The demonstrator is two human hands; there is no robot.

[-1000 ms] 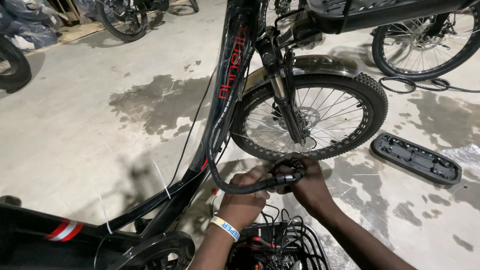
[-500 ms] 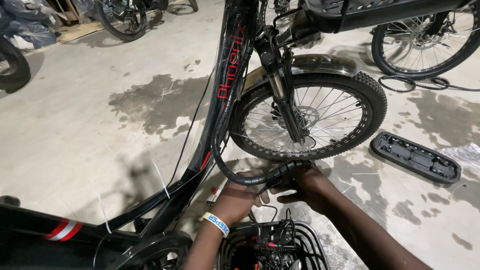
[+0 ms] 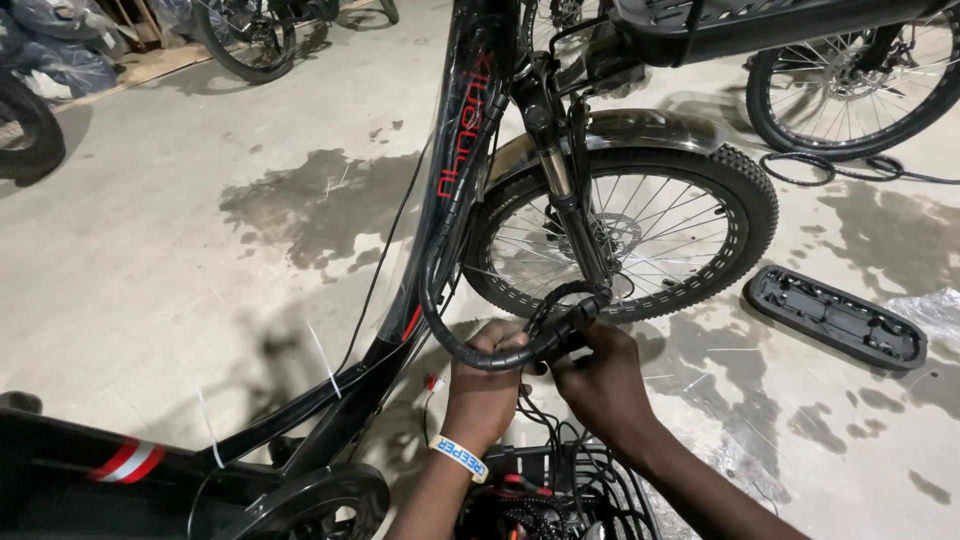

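Stained concrete floor (image 3: 180, 280) spreads under a black bicycle frame (image 3: 450, 200), whose front wheel (image 3: 630, 235) stands just beyond my hands. My left hand (image 3: 487, 385) is closed around a black spiral-wrapped cable bundle (image 3: 440, 310) that loops down from the frame and curves across in front of the wheel. My right hand (image 3: 598, 375) grips the same bundle near its free end, fingers pinched on it. Thin black wires (image 3: 535, 425) drop from the bundle toward a wire basket (image 3: 600, 490) below. To the right, a long black cover (image 3: 835, 318) lies flat on the floor.
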